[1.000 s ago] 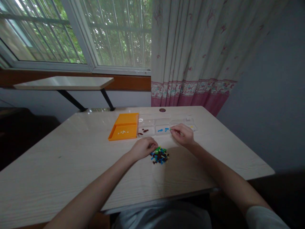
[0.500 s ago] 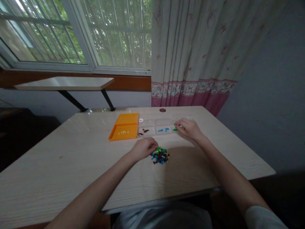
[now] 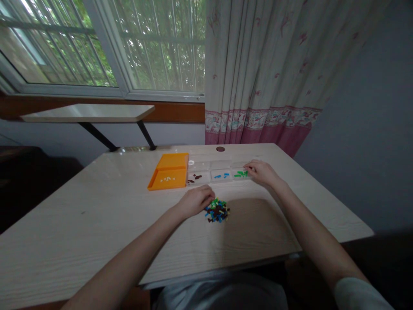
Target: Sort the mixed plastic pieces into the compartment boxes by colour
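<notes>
My left hand (image 3: 196, 200) rests on the table at the upper left edge of a pile of small mixed-colour building pieces (image 3: 217, 211), its fingers curled together. Whether a piece is between them I cannot make out. Over the right end of the clear divided tray (image 3: 211, 181) is my right hand (image 3: 260, 172), thumb and fingers pinched close. Below and left of its fingertips lie several green pieces (image 3: 240, 174) in a compartment. Blue pieces (image 3: 221, 175) fill part of the middle compartment, and dark brown pieces (image 3: 195, 177) are in the left one.
Left of the tray stands an orange open case (image 3: 172, 161) with small white pieces (image 3: 167, 179) in its near half. A round dark cap (image 3: 220, 149) sits at the table's far edge. A raised shelf (image 3: 97, 112) on black legs is at the back left.
My right hand has shifted a little to the right, uncovering more green pieces in the compartment. My left hand stays almost still beside the pile.
</notes>
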The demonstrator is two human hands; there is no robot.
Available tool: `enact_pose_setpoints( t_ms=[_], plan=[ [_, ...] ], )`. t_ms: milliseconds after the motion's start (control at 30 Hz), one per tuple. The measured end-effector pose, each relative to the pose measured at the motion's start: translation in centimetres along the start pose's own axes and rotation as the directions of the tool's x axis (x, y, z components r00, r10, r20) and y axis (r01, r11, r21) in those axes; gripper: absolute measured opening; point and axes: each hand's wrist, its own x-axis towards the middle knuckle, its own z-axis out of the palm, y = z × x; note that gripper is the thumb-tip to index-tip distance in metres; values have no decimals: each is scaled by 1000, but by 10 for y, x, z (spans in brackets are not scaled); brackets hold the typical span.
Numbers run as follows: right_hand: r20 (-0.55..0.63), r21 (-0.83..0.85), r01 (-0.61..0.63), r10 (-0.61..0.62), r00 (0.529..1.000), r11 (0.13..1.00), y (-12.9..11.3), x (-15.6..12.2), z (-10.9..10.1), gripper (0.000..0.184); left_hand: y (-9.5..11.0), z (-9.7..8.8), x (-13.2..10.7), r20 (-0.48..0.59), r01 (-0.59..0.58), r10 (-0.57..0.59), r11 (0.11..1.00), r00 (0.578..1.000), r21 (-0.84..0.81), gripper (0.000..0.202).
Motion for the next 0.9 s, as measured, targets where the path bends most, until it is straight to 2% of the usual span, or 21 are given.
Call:
enact_pose_setpoints(
  t_ms=[100,300,400,600,800,900],
  plan=[
    [-32,67,44,-42,999,997,-19,0,3,22,3,-2,1,-55,38,-41,998,998,-45,18],
    [-5,259,221,-227,974,940,-78,-5,25,19,4,-2,5,-195,104,-143,975,970,-198,18],
    [-37,306,236,-236,971,922,-98,-8,35,16,0,1,6,-209,147,-222,934,952,-325,18],
    [-174,324,235,-186,967,916,-107,-13,44,15,-2,7,8,-220,142,-307,823,926,-550,12],
    [-190,313,274,-222,956,909,-111,-15,43,12,4,6,10,-175,136,-309,767,935,-627,12],
    [-192,326,281,-228,955,903,-110,-14,40,11,5,5,9,-165,133,-292,778,942,-614,15]
  ],
)
